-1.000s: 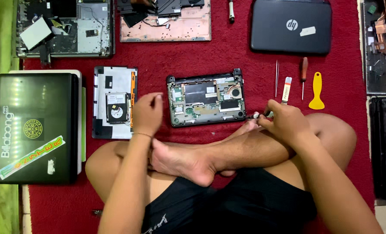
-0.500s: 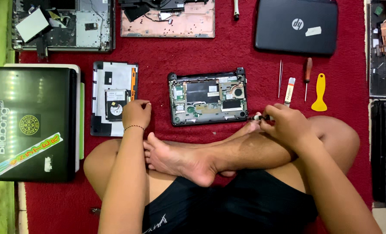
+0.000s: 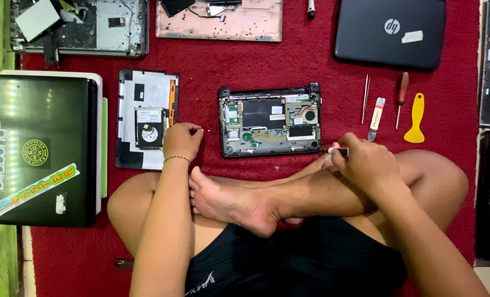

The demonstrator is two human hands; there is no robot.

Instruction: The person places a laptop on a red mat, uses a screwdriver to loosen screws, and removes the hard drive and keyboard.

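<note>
The opened small laptop base [image 3: 270, 121] lies bottom-up in the middle of the frame on the red mat [image 3: 311, 60], its board, fan and copper pipe showing. My right hand [image 3: 366, 162] is curled tight around a small screwdriver [image 3: 337, 150], tip at the base's lower right corner, much where it was a second ago. What has changed is my left hand [image 3: 182, 141]: it has slid leftward off the base's edge and now rests as a loose fist beside the removed panel with a drive [image 3: 147, 118]; whether it pinches a screw I cannot tell. That reads to me as a fastener being carried aside. Farther right lie tweezers [image 3: 365, 99], a red-handled screwdriver [image 3: 401, 93] and a yellow pry tool [image 3: 416, 117]; a closed dark laptop [image 3: 390, 33] sits upper right, a green-lidded laptop [image 3: 39, 148] far left.
</note>
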